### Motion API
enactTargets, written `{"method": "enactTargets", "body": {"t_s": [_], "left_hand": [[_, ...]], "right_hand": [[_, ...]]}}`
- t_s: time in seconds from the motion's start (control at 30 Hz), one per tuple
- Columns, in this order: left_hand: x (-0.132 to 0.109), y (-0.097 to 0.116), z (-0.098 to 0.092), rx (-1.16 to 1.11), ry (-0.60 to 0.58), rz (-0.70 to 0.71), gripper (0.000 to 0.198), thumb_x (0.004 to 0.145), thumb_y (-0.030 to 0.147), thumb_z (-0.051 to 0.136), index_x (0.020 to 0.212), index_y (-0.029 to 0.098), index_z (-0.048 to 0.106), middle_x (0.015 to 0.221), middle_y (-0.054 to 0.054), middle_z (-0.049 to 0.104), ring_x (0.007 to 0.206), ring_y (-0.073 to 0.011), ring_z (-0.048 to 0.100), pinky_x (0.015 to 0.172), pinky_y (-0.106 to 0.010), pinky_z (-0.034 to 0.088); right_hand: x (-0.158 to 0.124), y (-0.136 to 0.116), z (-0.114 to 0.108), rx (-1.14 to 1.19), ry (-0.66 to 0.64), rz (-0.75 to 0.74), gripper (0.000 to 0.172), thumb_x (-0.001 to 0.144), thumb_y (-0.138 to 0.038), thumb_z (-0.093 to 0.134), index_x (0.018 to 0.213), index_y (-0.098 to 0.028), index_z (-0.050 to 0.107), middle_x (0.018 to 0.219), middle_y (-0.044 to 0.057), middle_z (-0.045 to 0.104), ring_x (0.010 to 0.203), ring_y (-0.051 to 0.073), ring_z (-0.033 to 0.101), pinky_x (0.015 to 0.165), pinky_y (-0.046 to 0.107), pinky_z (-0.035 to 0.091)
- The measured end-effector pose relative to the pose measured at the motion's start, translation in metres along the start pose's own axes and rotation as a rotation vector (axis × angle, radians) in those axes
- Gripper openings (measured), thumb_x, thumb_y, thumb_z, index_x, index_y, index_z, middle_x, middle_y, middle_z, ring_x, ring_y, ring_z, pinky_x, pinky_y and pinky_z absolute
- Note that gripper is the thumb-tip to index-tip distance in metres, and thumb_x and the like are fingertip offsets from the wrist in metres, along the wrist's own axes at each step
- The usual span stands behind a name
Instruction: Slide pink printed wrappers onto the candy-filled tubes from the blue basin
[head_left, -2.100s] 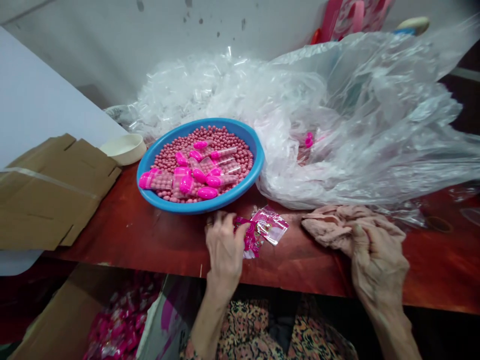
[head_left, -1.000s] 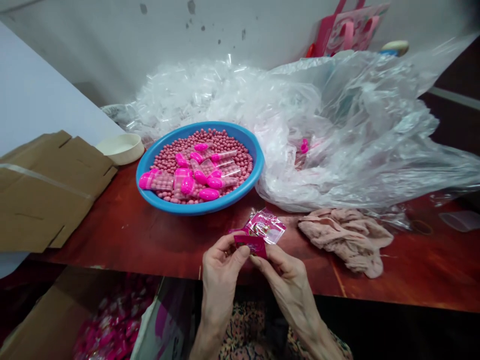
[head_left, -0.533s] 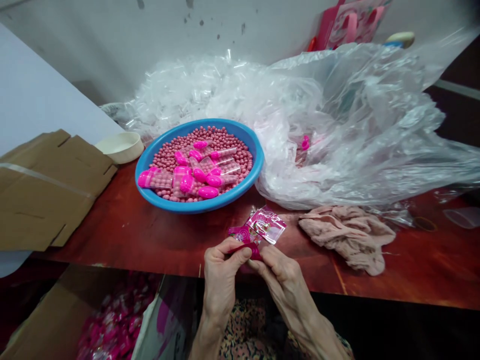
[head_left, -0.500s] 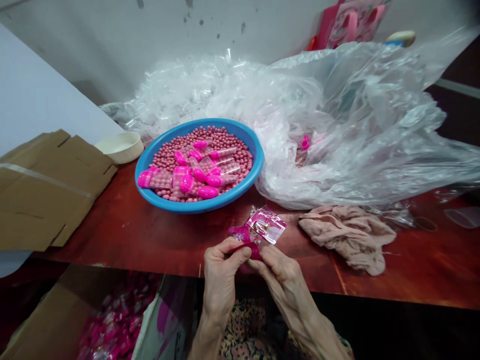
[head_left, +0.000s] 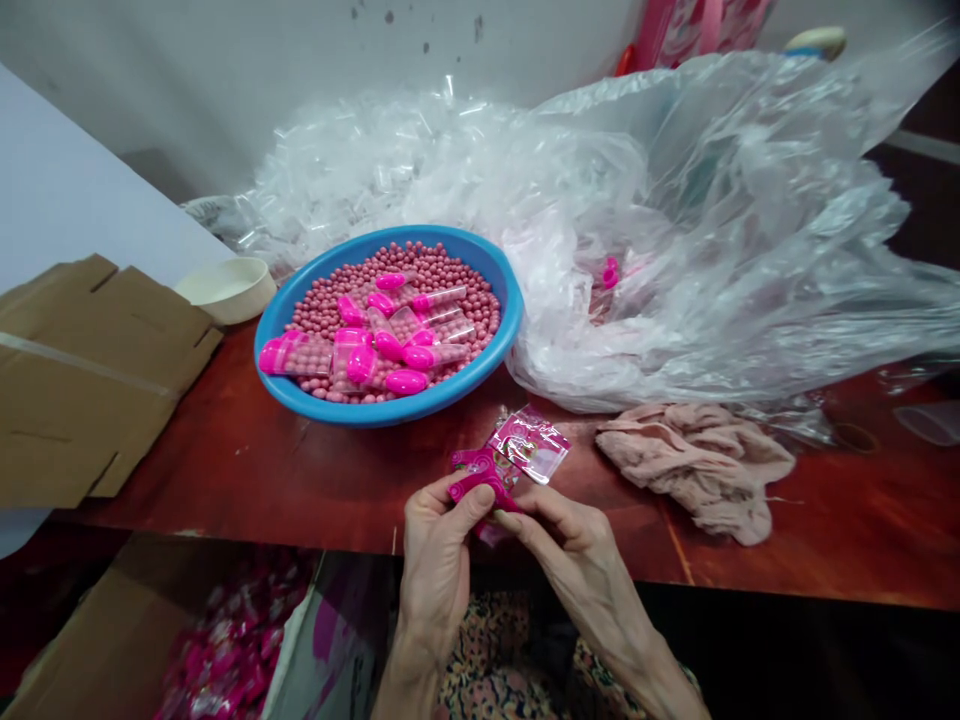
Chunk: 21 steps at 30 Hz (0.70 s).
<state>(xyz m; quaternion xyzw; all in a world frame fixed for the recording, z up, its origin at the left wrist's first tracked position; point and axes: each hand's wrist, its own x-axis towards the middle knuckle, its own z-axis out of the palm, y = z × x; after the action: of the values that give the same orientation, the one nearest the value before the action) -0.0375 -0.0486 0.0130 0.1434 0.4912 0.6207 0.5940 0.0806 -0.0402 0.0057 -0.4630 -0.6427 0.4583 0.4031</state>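
Observation:
Near the table's front edge, my left hand [head_left: 439, 545] pinches a magenta printed card [head_left: 481, 478] with lobed edges and ring patterns, thumb on top. My right hand [head_left: 574, 540] is closed on the card's lower right edge, its thumb and fingertips close to the left thumb. Just beyond lie shiny pink printed packets [head_left: 534, 445], partly under or behind the card. Behind them stands a blue basin [head_left: 390, 412] full of pink beads [head_left: 450, 270]. Several clear tubes with bright pink caps [head_left: 406, 382] lie on the beads.
Clear plastic bags [head_left: 712, 240] and tubes heap along the wall. A crumpled beige cloth [head_left: 697, 465] lies right. Flattened cardboard [head_left: 90, 380] and a white bowl [head_left: 229, 290] are left. Below the table, a box holds many pink wrapped pieces [head_left: 232, 640].
The card in my hands has turned or unfolded, so its patterned face and lobes now show. My right hand has shifted slightly. The view has moved a little.

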Motion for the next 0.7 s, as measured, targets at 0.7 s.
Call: {"method": "enactTargets", "body": {"t_s": [0.7], "left_hand": [[0.001, 0.016, -0.017, -0.217, -0.049, -0.017, 0.019, 0.061, 0.017, 0.078, 0.079, 0.013, 0.072, 0.069, -0.004, 0.072, 0.067, -0.0147, 0.063, 0.070, -0.026, 0.049]], "right_hand": [[0.027, -0.015, 0.014, -0.498, 0.022, -0.555, 0.041, 0.098, -0.027, 0.030, 0.066, -0.019, 0.054, 0.054, 0.000, 0.057, 0.047, 0.012, 0.053, 0.046, 0.021, 0.041]]}}
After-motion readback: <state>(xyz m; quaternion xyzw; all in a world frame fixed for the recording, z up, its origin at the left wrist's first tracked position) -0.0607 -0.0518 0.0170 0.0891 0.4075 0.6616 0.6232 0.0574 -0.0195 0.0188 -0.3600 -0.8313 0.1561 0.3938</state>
